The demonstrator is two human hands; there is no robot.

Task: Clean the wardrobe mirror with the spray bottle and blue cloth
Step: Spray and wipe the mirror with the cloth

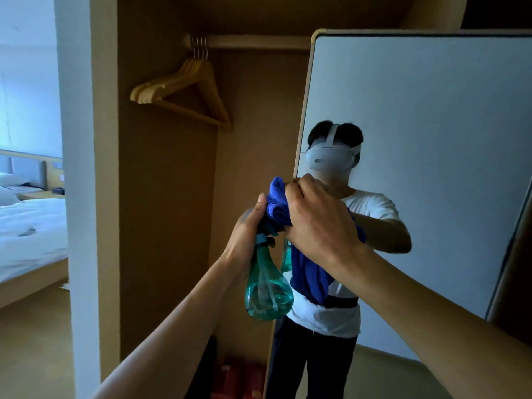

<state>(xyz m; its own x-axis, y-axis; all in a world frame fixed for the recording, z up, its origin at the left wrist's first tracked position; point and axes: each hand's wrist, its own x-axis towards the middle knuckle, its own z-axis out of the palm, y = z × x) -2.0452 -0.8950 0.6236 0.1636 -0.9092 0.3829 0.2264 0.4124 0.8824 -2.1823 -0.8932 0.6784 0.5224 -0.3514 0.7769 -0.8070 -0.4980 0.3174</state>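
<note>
The left hand [247,226] curls around the neck of the see-through green plastic spray bottle [266,286], and the round bottom of the bottle hangs down. The right hand [319,223] grips the bunched-up soft blue cloth [276,208] just beside the bottle top. Both are up in front of the left edge of the tall wardrobe mirror [431,110]. Yellow wooden hangers [190,90] hang on a rail inside the wardrobe. A white bed [28,226] is far to the left.

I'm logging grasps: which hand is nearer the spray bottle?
Left. The left hand grips the spray bottle at its neck; the right hand is just to its right, gripping the blue cloth.
</note>
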